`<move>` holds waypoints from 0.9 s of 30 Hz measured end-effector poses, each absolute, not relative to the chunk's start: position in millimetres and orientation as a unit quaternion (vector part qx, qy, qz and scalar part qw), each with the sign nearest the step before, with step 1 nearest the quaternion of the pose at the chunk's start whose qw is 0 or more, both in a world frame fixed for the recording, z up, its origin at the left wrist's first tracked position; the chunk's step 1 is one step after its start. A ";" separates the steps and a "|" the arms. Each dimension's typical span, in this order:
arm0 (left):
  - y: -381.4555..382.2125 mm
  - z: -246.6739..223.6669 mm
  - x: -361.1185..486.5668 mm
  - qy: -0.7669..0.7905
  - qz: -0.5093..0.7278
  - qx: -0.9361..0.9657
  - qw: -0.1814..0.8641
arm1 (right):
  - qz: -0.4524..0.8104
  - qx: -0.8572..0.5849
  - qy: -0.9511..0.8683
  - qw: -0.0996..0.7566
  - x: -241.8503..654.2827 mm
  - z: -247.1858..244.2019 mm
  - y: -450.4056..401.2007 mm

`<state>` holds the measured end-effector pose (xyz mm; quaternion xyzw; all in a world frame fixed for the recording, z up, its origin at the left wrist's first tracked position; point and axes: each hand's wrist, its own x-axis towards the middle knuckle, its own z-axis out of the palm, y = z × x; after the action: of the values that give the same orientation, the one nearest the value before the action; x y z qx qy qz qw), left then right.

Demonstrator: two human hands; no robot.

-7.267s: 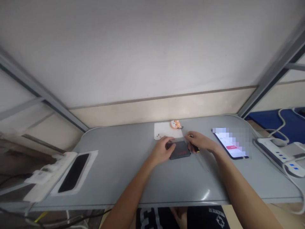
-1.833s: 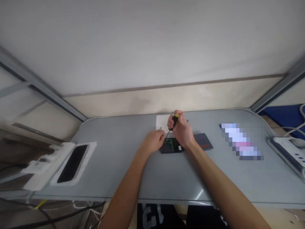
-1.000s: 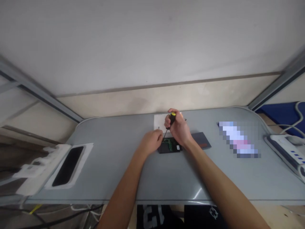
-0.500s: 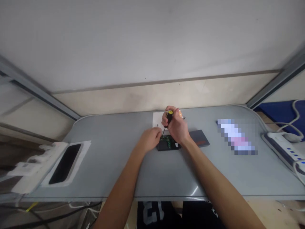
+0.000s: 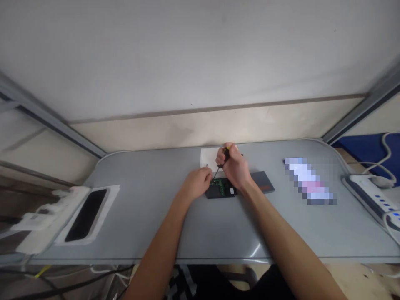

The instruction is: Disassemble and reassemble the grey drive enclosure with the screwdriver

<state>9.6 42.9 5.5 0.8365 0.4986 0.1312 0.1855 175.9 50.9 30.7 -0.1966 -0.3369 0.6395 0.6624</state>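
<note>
A black-handled screwdriver [image 5: 225, 156] with a yellow end is held in my right hand [image 5: 236, 166], its thin shaft slanting down and left to the upper left of a green circuit board [image 5: 222, 186]. The board sits in a flat black casing [image 5: 214, 192] on the grey table. My left hand [image 5: 197, 182] rests at the casing's upper left corner, its fingers curled near the screwdriver tip; what they grip is too small to make out. Behind the hands lies a white sheet [image 5: 208, 156] with a tiny dark item on it.
A dark flat panel [image 5: 264, 181] lies right of the casing. Farther right are a pixelated bright device [image 5: 309, 179] and a power strip [image 5: 368, 196] with cables. At left, a black phone [image 5: 86, 214] lies on white paper beside a white power strip [image 5: 53, 225].
My right hand has shifted slightly to the right, and the screwdriver leans more to the right. My left hand has barely moved.
</note>
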 end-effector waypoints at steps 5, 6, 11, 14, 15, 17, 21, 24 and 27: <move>42.3 7.5 10.4 0.493 0.137 0.837 0.193 | 0.625 -0.222 -0.380 0.645 177.3 31.4 49.6; 42.1 7.8 10.5 0.495 0.137 0.836 0.195 | 0.629 -0.226 -0.380 0.639 176.6 32.2 49.1; 41.7 8.3 10.4 0.503 0.137 0.832 0.191 | 0.639 -0.217 -0.348 0.651 170.9 34.7 46.3; 41.3 8.9 10.3 0.503 0.134 0.832 0.192 | 0.630 -0.222 -0.368 0.647 171.9 33.0 46.1; 41.2 9.3 10.4 0.503 0.133 0.832 0.193 | 0.626 -0.222 -0.377 0.645 172.8 32.1 46.5; 40.8 9.9 10.7 0.503 0.132 0.832 0.195 | 0.628 -0.218 -0.390 0.637 174.1 30.6 47.2; 40.2 10.6 11.4 0.508 0.128 0.829 0.194 | 0.636 -0.215 -0.362 0.647 172.4 32.1 46.3; 40.4 10.1 11.5 0.512 0.123 0.829 0.188 | 0.624 -0.230 -0.340 0.665 170.4 37.4 43.0; 40.8 9.1 11.0 0.514 0.119 0.830 0.181 | 0.625 -0.240 -0.341 0.660 169.6 41.7 40.2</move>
<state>11.0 40.8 9.1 0.8303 0.5135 0.1185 0.1812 169.6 40.2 41.7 -0.2397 -0.3412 0.6252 0.6597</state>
